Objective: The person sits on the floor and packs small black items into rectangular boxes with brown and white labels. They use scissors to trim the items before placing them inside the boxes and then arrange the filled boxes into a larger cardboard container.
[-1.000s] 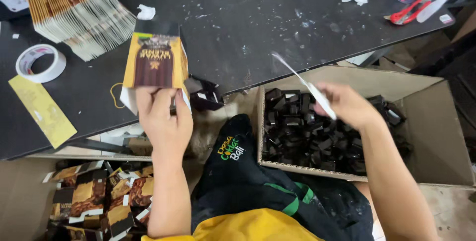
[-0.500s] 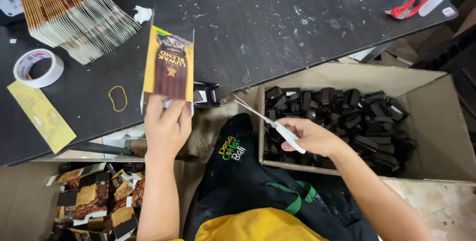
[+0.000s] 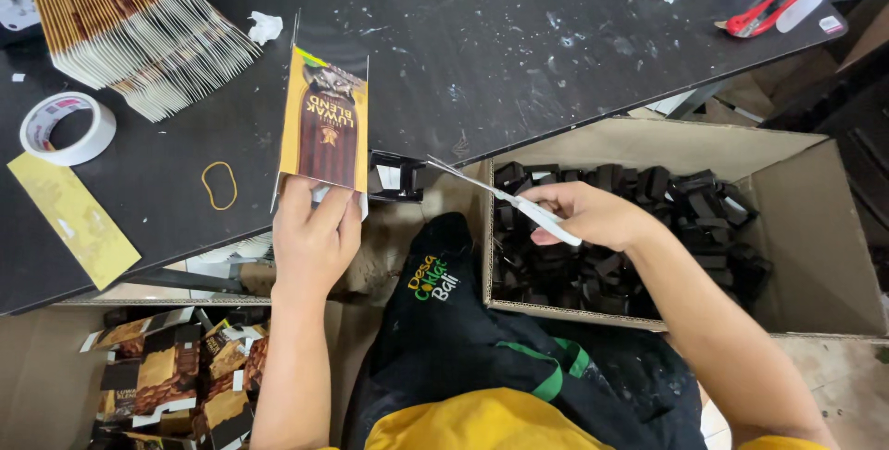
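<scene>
- Both hands are busy: the left hand [image 3: 313,239] pinches the bottom of a flat brown-and-gold carton sleeve [image 3: 324,121], held upright over the tabletop [image 3: 519,52] edge.
- Closed around a white-handled blade [image 3: 507,200], the right hand [image 3: 593,214] hovers above the cardboard box [image 3: 815,228] of dark pieces.
- Steady work, I'd judge, means keeping the tip well off the left fingers.
- Farther off lie a rubber band [image 3: 219,184], tape roll [image 3: 67,128] and fanned sleeve stack [image 3: 130,24].
</scene>
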